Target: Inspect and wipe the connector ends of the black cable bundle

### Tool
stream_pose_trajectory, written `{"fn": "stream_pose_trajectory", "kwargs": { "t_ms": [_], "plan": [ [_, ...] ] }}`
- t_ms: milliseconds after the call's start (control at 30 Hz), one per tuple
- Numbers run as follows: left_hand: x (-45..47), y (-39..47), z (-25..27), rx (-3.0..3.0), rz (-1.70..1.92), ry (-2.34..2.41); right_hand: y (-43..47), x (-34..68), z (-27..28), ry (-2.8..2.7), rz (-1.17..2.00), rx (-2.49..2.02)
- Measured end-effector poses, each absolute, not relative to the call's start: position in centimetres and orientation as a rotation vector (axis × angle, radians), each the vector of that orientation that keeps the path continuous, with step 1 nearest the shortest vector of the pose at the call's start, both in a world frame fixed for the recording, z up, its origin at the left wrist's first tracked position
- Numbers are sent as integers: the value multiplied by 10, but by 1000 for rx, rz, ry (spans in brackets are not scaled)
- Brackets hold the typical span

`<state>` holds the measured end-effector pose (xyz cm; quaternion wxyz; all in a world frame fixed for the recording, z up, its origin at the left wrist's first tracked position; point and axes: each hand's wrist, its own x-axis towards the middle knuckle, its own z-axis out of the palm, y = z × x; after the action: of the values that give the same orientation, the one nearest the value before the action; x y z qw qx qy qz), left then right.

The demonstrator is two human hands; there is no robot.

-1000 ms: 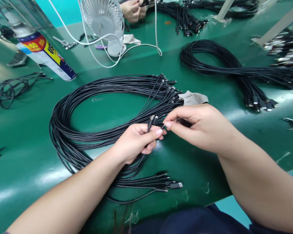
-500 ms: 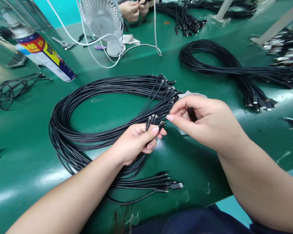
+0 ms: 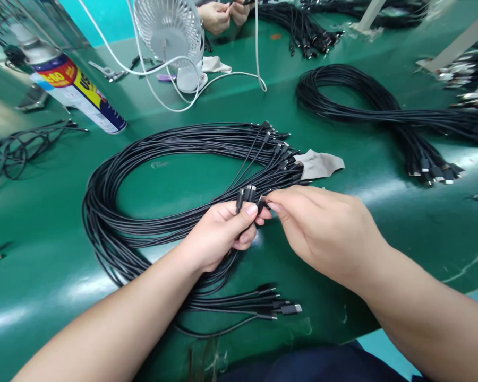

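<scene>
My left hand (image 3: 227, 231) is closed around several black cable connectors (image 3: 250, 193), their ends sticking up past the thumb and fingers. One connector (image 3: 260, 204) leans to the right between thumb and forefinger. At its metal tip, the thumb and forefinger of my right hand (image 3: 322, 228) are pinched together; the rest of that hand is curled, its palm turned from view. Beneath and behind my left hand lies a large looped bundle of black cables (image 3: 103, 196). Loose cable ends with plugs (image 3: 290, 309) rest on the green table (image 3: 322, 318) nearer to me.
A grey cloth (image 3: 322, 164) lies by the bundle's connector ends. Another cable bundle (image 3: 342, 106) is at the right. Toward the back stand a spray can (image 3: 79, 93) and a small white fan (image 3: 167, 37) with its cord. Another person's hands (image 3: 219, 17) work beyond.
My right hand has moved left and down, bringing its pinched fingertips to the leaning connector's tip. The grey cloth behind it now shows more fully. My left hand keeps its grip.
</scene>
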<state>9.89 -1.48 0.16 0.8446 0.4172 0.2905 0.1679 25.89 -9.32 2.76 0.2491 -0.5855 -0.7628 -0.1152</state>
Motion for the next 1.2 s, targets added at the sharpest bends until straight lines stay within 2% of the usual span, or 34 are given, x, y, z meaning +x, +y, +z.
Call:
{"fn": "stream_pose_trajectory", "kwargs": {
  "t_ms": [267,1200],
  "plan": [
    [101,-15,5,883,359,674,-93,255,29,-2065,-430,-1625],
    [101,-16,1,861,357,629,-94,257,29,-2098,-427,-1623]
  ]
}}
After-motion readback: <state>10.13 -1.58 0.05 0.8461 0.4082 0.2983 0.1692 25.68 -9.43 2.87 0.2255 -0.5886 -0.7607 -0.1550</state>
